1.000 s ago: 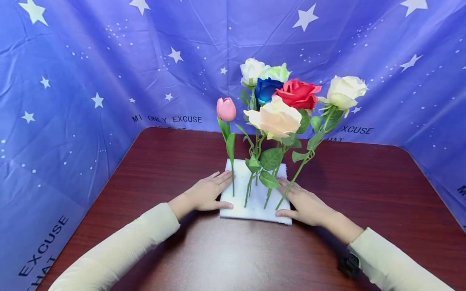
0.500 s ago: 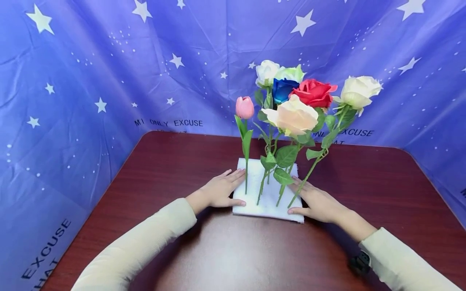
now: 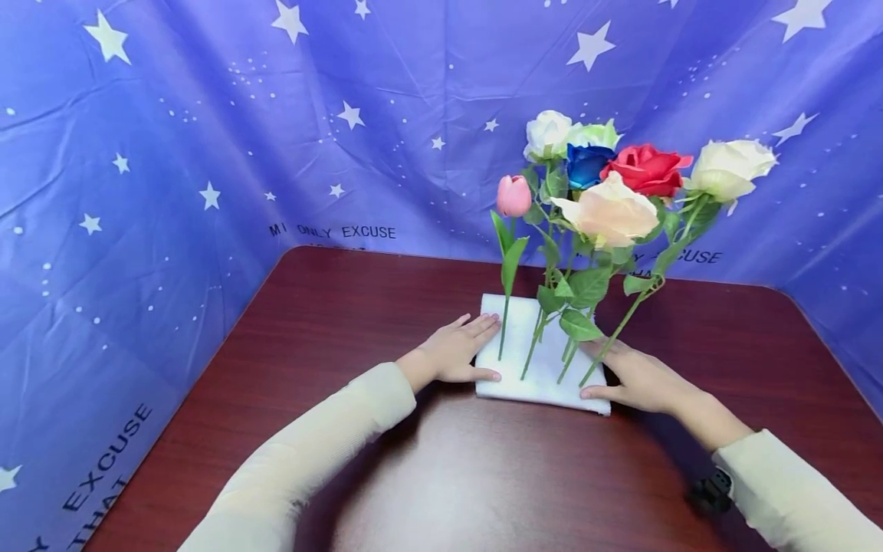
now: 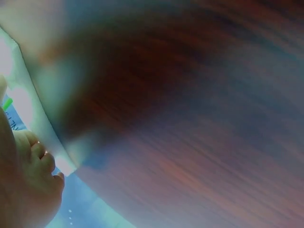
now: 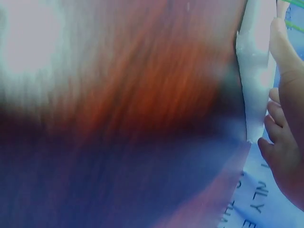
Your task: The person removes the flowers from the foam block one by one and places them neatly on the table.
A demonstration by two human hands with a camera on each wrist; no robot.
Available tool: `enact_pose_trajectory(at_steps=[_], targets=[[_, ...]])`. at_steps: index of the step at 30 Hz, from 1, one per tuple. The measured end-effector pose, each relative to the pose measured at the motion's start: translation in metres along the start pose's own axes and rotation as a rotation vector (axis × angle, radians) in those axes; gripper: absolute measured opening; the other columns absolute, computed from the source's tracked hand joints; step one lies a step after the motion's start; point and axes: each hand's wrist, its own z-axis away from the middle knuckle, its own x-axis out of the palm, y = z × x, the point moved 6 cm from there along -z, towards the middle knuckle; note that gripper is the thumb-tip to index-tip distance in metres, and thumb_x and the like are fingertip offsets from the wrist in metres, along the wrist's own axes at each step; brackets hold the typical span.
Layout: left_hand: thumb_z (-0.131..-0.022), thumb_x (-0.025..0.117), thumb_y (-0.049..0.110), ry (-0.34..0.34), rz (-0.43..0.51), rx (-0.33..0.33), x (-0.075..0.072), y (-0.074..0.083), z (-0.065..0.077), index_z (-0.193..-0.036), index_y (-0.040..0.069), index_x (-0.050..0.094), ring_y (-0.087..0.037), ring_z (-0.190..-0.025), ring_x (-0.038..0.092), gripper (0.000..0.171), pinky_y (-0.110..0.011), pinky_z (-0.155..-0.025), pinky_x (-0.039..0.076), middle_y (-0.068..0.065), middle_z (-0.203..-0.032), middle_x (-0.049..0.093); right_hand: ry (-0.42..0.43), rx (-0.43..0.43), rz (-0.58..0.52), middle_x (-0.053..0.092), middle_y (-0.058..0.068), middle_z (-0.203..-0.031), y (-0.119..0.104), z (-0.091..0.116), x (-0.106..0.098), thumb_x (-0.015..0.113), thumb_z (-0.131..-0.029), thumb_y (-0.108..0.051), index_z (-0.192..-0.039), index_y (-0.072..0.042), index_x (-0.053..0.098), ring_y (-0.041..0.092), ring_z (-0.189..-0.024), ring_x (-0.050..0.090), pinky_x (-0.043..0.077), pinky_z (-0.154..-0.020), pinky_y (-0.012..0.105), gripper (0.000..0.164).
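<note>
A white foam board point(image 3: 534, 392) lies on the table in the head view, with several artificial flowers standing in it. At its left is a pink tulip point(image 3: 513, 197). A peach rose point(image 3: 610, 215), red rose point(image 3: 647, 170), blue rose point(image 3: 586, 166) and white rose point(image 3: 549, 135) cluster together. A cream rose point(image 3: 731, 170) leans right. My left hand point(image 3: 455, 353) rests on the board's left edge, fingers straight, thumb at the front. Across from it, my right hand point(image 3: 643, 379) rests on the right edge; a stem partly covers its fingers. Both wrist views show the foam's edge point(image 5: 256, 71).
The dark red-brown wooden table point(image 3: 441, 475) reaches back to a blue star-printed curtain point(image 3: 414, 92), which also hangs at both sides. A small black device point(image 3: 710, 491) sits under the right cuff. A pale green-white flower point(image 3: 595, 136) stands behind the blue rose.
The foam board, its flowers and both hands have slid to the right across the table. The head view has also shifted slightly. The hands keep their places on the board's edges.
</note>
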Motion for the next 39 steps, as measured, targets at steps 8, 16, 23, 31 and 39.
enact_pose_trajectory(at_steps=[8, 16, 23, 31, 39], targets=[[-0.090, 0.039, 0.071, -0.007, -0.021, -0.004, 0.000, 0.006, -0.015, -0.155, 0.013, 0.009, -0.012, -0.152, 0.008, 0.092, -0.037, -0.128, 0.010, -0.001, -0.164, 0.009, 0.086, -0.086, 0.014, 0.061, 0.020, -0.130, 0.009, 0.000, -0.005, 0.078, -0.070, -0.055, -0.132, 0.002, 0.055, 0.033, -0.118, 0.060, 0.053, -0.091, 0.048, 0.087], [-0.091, 0.039, 0.070, -0.013, 0.005, 0.014, 0.000, 0.009, -0.022, -0.156, 0.013, 0.007, -0.013, -0.152, 0.007, 0.092, -0.037, -0.128, 0.011, -0.001, -0.165, 0.007, 0.100, -0.136, 0.015, 0.062, 0.020, -0.129, 0.009, 0.003, -0.005, 0.080, -0.070, -0.050, -0.131, 0.005, 0.054, 0.031, -0.115, 0.062, 0.053, -0.088, 0.046, 0.087], [-0.091, 0.039, 0.069, 0.002, 0.017, 0.012, 0.001, 0.009, -0.020, -0.155, 0.013, 0.009, -0.014, -0.152, 0.008, 0.091, -0.038, -0.128, 0.012, -0.002, -0.164, 0.008, 0.088, -0.132, 0.013, 0.062, 0.017, -0.131, 0.008, 0.003, -0.002, 0.076, -0.079, -0.045, -0.132, 0.003, 0.055, 0.028, -0.119, 0.060, 0.053, -0.091, 0.045, 0.074], [-0.091, 0.039, 0.070, 0.014, -0.013, -0.001, -0.003, 0.011, -0.017, -0.155, 0.011, 0.011, -0.015, -0.152, 0.010, 0.091, -0.039, -0.128, 0.012, -0.004, -0.164, 0.011, 0.157, -0.173, 0.022, 0.065, 0.017, -0.126, 0.006, 0.004, -0.005, 0.080, -0.077, -0.037, -0.128, 0.003, 0.059, 0.027, -0.116, 0.062, 0.052, -0.090, 0.042, 0.068], [-0.091, 0.040, 0.070, 0.004, 0.001, -0.008, -0.002, 0.013, -0.018, -0.155, 0.012, 0.011, -0.015, -0.152, 0.010, 0.092, -0.039, -0.128, 0.012, -0.003, -0.164, 0.010, 0.142, -0.167, 0.048, 0.058, 0.020, -0.135, 0.007, 0.011, 0.000, 0.076, -0.082, -0.037, -0.133, 0.002, 0.054, 0.032, -0.121, 0.058, 0.048, -0.095, 0.041, 0.068]])
